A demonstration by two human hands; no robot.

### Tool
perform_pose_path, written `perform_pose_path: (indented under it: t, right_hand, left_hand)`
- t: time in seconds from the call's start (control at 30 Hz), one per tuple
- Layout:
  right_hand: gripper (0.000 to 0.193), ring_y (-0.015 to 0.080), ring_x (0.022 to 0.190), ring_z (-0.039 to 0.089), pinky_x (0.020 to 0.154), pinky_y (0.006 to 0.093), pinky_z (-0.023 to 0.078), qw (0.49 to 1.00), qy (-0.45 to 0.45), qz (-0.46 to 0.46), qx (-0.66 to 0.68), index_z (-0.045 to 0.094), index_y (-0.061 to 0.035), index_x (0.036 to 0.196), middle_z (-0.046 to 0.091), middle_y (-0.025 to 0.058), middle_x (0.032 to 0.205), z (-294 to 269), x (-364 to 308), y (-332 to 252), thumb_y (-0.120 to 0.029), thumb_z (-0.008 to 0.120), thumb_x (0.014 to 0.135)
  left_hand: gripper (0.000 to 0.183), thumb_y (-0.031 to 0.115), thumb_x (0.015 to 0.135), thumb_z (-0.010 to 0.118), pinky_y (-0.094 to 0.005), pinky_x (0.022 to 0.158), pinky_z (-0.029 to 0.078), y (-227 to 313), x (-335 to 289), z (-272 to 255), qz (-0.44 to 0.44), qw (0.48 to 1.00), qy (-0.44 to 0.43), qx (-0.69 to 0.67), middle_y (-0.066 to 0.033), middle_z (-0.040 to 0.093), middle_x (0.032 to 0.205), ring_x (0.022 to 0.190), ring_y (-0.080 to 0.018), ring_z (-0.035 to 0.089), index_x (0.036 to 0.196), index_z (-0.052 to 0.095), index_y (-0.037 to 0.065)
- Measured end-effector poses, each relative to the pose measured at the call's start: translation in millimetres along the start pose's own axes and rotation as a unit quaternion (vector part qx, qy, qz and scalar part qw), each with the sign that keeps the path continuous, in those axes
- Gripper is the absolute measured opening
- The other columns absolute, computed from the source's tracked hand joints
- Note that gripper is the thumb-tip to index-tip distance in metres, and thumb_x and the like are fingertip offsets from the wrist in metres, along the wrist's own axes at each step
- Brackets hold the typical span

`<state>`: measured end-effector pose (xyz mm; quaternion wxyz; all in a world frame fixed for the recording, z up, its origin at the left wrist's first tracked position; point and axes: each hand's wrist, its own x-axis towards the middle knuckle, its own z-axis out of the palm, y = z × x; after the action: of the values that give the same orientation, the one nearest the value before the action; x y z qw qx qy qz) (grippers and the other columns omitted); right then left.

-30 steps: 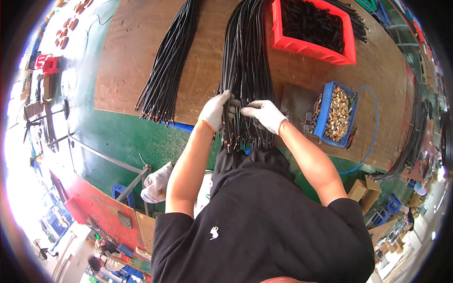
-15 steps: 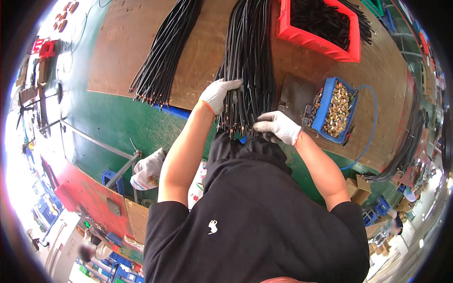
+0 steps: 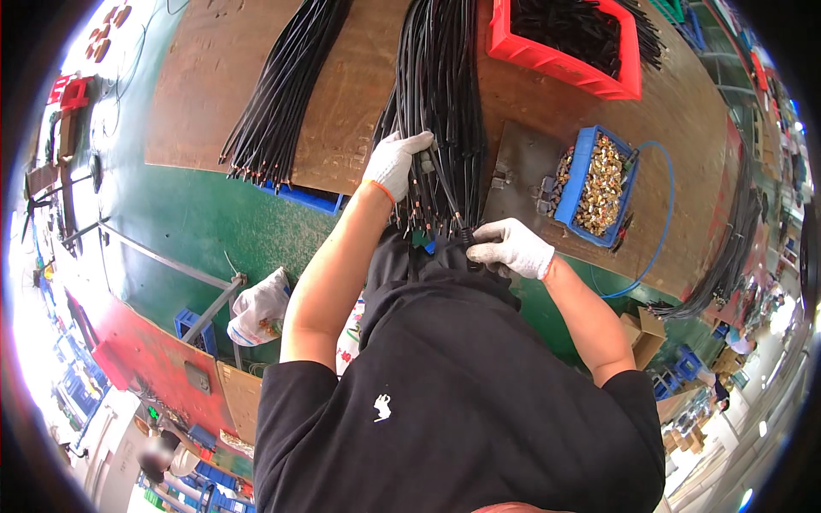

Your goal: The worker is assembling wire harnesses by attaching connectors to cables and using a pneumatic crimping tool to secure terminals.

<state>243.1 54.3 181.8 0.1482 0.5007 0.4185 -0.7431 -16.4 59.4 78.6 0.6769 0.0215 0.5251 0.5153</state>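
Note:
A thick bundle of black cables runs down the table toward me, its stripped copper ends hanging over the near edge. My left hand, in a white glove, is closed around a cable at the bundle's left side, above its end. Just right of the cable ends, my right hand, also gloved, pinches a small ribbed black sleeve between thumb and fingers. One cable slants from my left hand down to that sleeve; whether its tip is inside it I cannot tell.
Another cable bundle lies to the left. A red crate of black pieces stands at the far right. Nearer is a blue bin of brass-coloured fittings, with a blue hose curving beside it. A white sack sits lower left.
The view has shifted slightly, so the table items sit further up and left. A single cable now slants from my left hand to the sleeve in my right.

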Motion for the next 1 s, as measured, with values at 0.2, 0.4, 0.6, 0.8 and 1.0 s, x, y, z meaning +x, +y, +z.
perform_pose_path:
  t: [0.2, 0.4, 0.6, 0.8, 1.0]
  right_hand:
    - [0.033, 0.0098, 0.052, 0.058, 0.047, 0.0263, 0.044, 0.999, -0.008, -0.009, 0.038, 0.076, -0.0004, 0.108, 0.068, 0.0039, 0.071, 3, 11, 1, -0.029, 0.081, 0.093]
    - [0.030, 0.0088, 0.050, 0.053, 0.047, 0.0270, 0.041, 0.994, 0.078, -0.065, 0.026, 0.079, -0.0031, 0.103, 0.065, 0.0017, 0.071, 3, 54, -9, -0.032, 0.079, 0.095]
    - [0.041, 0.0113, 0.067, 0.059, 0.064, 0.0341, 0.048, 0.960, 0.183, -0.153, -0.149, 0.080, 0.0030, 0.105, 0.069, 0.0048, 0.076, -2, 102, -55, -0.035, 0.078, 0.091]
    - [0.052, 0.0260, 0.096, 0.075, 0.089, 0.0375, 0.055, 0.957, 0.179, -0.105, -0.203, 0.082, -0.0026, 0.108, 0.078, 0.0213, 0.100, 7, 88, -92, -0.051, 0.077, 0.088]
    - [0.038, 0.0121, 0.063, 0.064, 0.057, 0.0326, 0.051, 0.972, 0.147, -0.183, -0.031, 0.081, -0.0046, 0.105, 0.070, 0.0048, 0.077, -1, 88, -46, -0.041, 0.079, 0.096]
  left_hand:
    - [0.011, 0.012, 0.094, 0.078, -0.0294, 0.061, 0.056, -3, 2, -4, -0.009, 1.000, -0.017, 0.016, -0.0043, 0.070, 0.082, 0.064, -0.0143, 0.063, 0.097, 0.070, 0.005]
    - [0.012, 0.011, 0.091, 0.078, -0.0320, 0.063, 0.058, -2, 13, -10, -0.052, 0.997, -0.052, 0.029, -0.0067, 0.073, 0.082, 0.065, -0.0163, 0.066, 0.098, 0.074, 0.002]
    - [0.016, 0.018, 0.099, 0.073, -0.0346, 0.070, 0.058, 13, 2, -4, -0.100, 0.994, -0.044, 0.021, -0.0069, 0.076, 0.088, 0.076, -0.0198, 0.072, 0.103, 0.076, 0.003]
    - [0.028, 0.016, 0.095, 0.079, -0.0362, 0.082, 0.058, 17, -4, -24, -0.076, 0.995, -0.055, 0.044, -0.0096, 0.074, 0.107, 0.100, -0.0205, 0.072, 0.117, 0.067, 0.003]
    - [0.031, 0.013, 0.088, 0.084, -0.0320, 0.070, 0.057, 26, 30, -35, -0.026, 0.996, -0.006, 0.083, -0.0046, 0.071, 0.091, 0.074, -0.0153, 0.066, 0.113, 0.070, 0.002]
